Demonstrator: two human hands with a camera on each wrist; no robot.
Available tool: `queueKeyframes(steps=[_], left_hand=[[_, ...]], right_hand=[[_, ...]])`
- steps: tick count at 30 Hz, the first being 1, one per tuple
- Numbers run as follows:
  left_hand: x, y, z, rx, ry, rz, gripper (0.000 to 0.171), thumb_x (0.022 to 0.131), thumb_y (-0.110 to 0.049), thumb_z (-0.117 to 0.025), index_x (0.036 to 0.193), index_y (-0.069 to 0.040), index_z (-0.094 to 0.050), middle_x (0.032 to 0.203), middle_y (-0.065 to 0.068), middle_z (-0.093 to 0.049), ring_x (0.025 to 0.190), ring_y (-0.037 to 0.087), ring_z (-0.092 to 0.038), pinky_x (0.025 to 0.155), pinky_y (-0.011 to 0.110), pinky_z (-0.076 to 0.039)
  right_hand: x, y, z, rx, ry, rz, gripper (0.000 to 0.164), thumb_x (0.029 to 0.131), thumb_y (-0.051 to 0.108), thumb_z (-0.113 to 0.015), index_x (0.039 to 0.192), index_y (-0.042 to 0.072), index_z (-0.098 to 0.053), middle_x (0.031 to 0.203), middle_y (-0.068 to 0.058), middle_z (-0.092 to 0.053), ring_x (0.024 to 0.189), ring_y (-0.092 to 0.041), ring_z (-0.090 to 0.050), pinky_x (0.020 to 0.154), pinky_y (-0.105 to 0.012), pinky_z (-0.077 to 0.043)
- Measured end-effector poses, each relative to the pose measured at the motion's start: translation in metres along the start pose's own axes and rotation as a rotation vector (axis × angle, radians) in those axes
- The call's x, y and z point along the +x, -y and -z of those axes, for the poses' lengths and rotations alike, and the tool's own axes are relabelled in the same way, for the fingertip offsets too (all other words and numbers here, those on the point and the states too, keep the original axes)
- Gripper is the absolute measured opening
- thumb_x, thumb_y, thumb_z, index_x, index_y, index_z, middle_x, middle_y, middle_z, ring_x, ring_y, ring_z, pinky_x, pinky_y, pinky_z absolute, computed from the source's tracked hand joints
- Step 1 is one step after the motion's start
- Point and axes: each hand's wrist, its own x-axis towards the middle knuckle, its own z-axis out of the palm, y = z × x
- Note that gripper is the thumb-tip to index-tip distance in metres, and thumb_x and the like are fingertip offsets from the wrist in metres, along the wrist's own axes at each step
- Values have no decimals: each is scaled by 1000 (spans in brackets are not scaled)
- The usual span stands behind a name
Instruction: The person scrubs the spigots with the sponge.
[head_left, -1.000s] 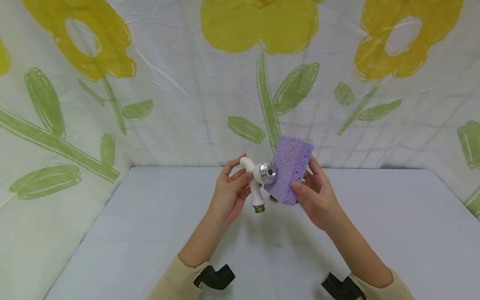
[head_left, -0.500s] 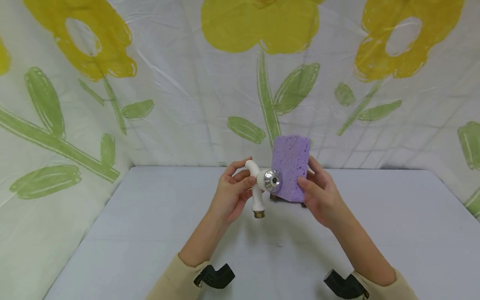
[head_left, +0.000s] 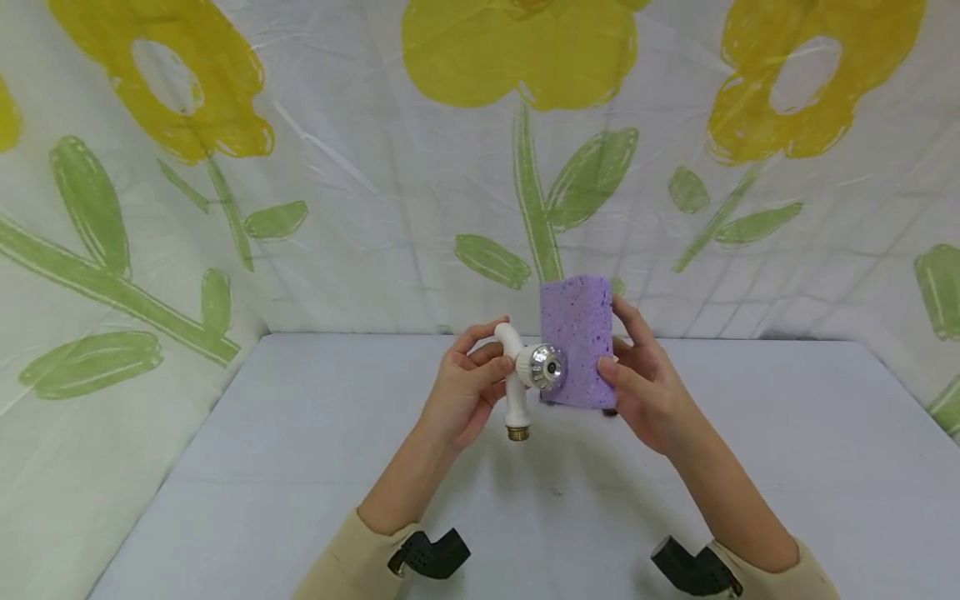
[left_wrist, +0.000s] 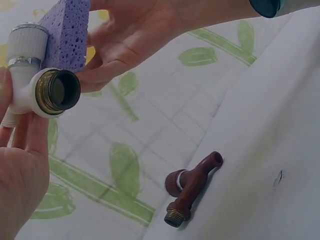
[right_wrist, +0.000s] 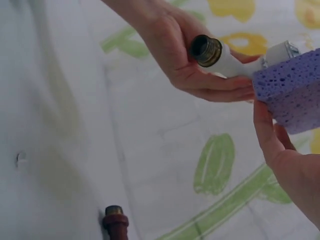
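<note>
My left hand (head_left: 468,387) grips a white faucet (head_left: 516,398) by its body, thumb on the near side. The faucet has a chrome-rimmed knob facing me and a threaded brass end pointing down. My right hand (head_left: 648,387) pinches a purple sponge (head_left: 577,333) by its right edge, thumb in front. The sponge stands upright right behind the knob and overlaps it in the head view. In the left wrist view the sponge (left_wrist: 65,35) is against the side of the faucet's white ribbed knob (left_wrist: 27,45). Both things are held up above the table.
A dark red faucet (left_wrist: 192,187) lies on the white table (head_left: 300,450) behind the held things, mostly hidden by the sponge in the head view. A flower-painted sheet (head_left: 360,208) hangs at the table's back edge. Black cameras (head_left: 431,554) sit on both wrists.
The sponge has turned from a tilt to nearly upright, its broad face toward me. The white faucet has shifted slightly right and down, its lower end now pointing straighter down.
</note>
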Motion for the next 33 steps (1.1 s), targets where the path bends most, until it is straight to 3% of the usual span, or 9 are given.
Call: queueKeyframes(steps=[6,11,20,27,33], left_hand=[[0,-3,1,0,-15,-11,50,97,19,-50,140,-5,-61,93,-3,-74,83,8,-70,70,19,-60],[0,-6,3,15,33,-13,49,94,19,-56,133,-8,-66,93,-2,-74,84,10,-70,71,22,-60],[1,-12,7,94,39,-30,55,88,21,-56,138,-2,-64,93,-1,-72,78,9,-70,70,23,-59],[0,-18,12,199,99,-59,57,79,20,-68,125,-14,-74,96,0,-72,81,14,-74,72,28,-62],[0,-27,13,313,120,-89,63,78,26,-71,118,-22,-79,99,0,-72,84,16,-76,80,31,-64]], right_hand=[[2,3,1,10,110,9,67,104,-4,-49,161,28,-37,139,-10,-54,119,-23,-63,93,-36,-63],[3,4,-1,3,100,3,68,104,-4,-47,162,29,-36,141,-10,-54,121,-24,-63,94,-37,-62],[0,12,7,-105,232,-95,66,106,3,-45,164,33,-33,148,-6,-49,127,-22,-57,98,-38,-59],[0,16,2,-278,169,-142,51,112,15,-43,155,43,-45,137,0,-58,109,-18,-67,81,-35,-63],[0,29,-4,-620,108,-143,48,109,7,-52,152,27,-55,140,-5,-60,109,-20,-65,79,-31,-61]])
